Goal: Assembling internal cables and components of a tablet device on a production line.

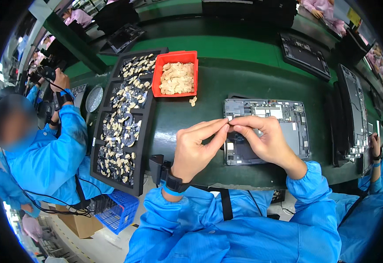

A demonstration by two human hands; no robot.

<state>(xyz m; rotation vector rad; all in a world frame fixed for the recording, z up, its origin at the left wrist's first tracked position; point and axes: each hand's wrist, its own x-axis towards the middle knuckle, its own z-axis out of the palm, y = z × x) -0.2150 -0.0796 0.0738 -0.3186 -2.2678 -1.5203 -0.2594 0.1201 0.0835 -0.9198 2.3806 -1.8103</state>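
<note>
My left hand (200, 142) and my right hand (263, 138) meet fingertip to fingertip above the left side of an opened laptop chassis (288, 140). Both hands are closed in a pinch. Whatever they pinch is tiny and dark, mostly hidden by the fingers; I cannot make out its kind. The chassis lies flat on the dark green bench, with a circuit board along its far edge and dark flat panels nearer me. To the left, a black compartment tray (146, 131) holds many small dark parts with beige tabs.
A red bin (157, 83) full of beige pieces stands beside the tray, with a loose beige piece (193, 101) near it. Another chassis (305, 55) lies at the far right; several stand stacked (351, 109) at right. A co-worker in a blue sleeve (55, 153) sits at left, above a blue basket (121, 215).
</note>
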